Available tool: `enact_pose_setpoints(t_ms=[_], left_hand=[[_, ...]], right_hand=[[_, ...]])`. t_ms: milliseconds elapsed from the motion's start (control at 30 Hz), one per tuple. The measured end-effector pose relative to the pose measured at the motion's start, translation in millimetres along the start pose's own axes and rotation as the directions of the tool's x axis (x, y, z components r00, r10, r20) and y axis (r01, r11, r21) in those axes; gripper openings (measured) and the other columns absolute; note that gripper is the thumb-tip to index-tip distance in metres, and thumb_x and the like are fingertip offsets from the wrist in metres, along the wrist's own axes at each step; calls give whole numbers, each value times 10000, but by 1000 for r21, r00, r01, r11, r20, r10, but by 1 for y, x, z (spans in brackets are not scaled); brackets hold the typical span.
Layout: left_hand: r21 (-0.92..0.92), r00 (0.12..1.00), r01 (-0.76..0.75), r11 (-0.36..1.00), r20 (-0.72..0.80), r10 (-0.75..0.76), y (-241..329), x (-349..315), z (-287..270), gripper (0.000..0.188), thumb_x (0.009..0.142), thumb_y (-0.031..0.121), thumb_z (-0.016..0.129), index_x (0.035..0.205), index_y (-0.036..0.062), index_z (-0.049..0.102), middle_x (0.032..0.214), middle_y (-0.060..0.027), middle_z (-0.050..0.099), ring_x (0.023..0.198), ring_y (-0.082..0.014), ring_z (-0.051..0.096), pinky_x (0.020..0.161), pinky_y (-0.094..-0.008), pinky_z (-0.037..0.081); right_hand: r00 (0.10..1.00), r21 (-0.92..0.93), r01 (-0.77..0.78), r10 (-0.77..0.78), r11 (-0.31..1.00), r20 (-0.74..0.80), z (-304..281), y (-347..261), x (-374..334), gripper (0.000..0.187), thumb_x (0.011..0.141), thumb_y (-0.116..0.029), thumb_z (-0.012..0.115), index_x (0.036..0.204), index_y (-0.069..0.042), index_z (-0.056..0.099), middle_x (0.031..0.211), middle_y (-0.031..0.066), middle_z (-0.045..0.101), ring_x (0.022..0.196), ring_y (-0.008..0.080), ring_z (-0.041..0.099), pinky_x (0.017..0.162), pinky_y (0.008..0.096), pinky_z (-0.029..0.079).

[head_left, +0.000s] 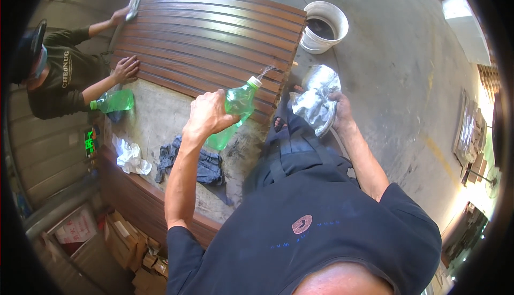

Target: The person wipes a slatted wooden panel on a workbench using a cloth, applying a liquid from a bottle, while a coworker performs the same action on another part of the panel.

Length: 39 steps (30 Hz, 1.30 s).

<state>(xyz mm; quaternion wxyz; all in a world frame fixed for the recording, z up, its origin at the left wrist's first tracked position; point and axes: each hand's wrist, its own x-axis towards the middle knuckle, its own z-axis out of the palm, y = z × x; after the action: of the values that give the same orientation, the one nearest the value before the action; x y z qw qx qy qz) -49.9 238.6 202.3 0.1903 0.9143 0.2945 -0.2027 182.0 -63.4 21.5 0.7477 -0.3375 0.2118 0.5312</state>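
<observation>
My left hand (208, 114) is wrapped round a green plastic bottle (241, 102) with a pale cap. The bottle tilts up to the right, and clear liquid sprays from its tip over the corner of the brown grooved panel (214, 38). In my right hand (342, 110) is a crumpled whitish cloth (317, 99), held off to the right of the panel. The panel lies flat on a grey worktable (155, 102), with long parallel ridges across it and a sheen of light on top.
Across the table a co-worker (69, 70) presses a rag (134, 6) on the panel's far left corner. Another green bottle (116, 100) lies near that person. A white crumpled cloth (131, 157) and dark rags (208, 166) lie nearer. A white bucket (336, 19) of dark liquid stands on the floor.
</observation>
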Motion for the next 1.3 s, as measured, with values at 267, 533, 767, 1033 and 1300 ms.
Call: enact_pose_setpoints(t_ms=[267, 533, 767, 1033, 1300], left_hand=[[-662, 894, 3, 750, -334, -298, -66, -65, 39, 648, 798, 298, 963, 1334, 49, 698, 1186, -153, 788, 1117, -281, 748, 980, -428, 601], [-628, 243, -24, 778, -759, -604, -179, -79, 101, 567, 837, 282, 967, 1270, 10, 723, 1141, -128, 787, 1036, -250, 727, 957, -381, 557], [-704, 216, -68, 707, -703, -678, -216, -85, 139, 620, 847, 282, 960, 1318, -11, 682, 1268, -134, 736, 1111, -249, 682, 1019, -380, 522], [-742, 190, 81, 665, -643, -741, -116, -103, 160, 628, 977, 195, 765, 1523, -27, 547, 1534, -259, 577, 1385, -409, 583, 1229, -495, 440], [-509, 555, 32, 860, -706, -439, -47, 17, 166, 661, 1034, 171, 567, 1630, -49, 384, 1718, -278, 349, 1634, -443, 238, 1346, -560, 192]], right_hand=[[904, -322, 426, -414, 846, 107, 65, 2, -4, 389, 934, -86, 586, 1265, 96, 678, 1127, 154, 757, 1031, 264, 747, 970, 385, 593], [500, -324, 623, 44, -712, 865, 125, 90, 47, 723, 804, -63, 623, 1520, 29, 574, 1597, 254, 535, 1555, 350, 435, 1334, 457, 275], [595, -401, 613, 64, -681, 801, 137, 58, 102, 521, 809, -41, 608, 1323, 35, 649, 1311, 260, 678, 1238, 411, 648, 1091, 493, 531], [564, -407, 602, 5, -687, 826, 130, -3, 105, 680, 768, 68, 513, 1441, 94, 605, 1514, 296, 597, 1474, 429, 526, 1272, 470, 396], [398, -205, 789, 228, -579, 889, 110, 97, 33, 682, 773, 74, 537, 1448, 48, 629, 1512, 274, 612, 1439, 390, 577, 1235, 502, 443]])
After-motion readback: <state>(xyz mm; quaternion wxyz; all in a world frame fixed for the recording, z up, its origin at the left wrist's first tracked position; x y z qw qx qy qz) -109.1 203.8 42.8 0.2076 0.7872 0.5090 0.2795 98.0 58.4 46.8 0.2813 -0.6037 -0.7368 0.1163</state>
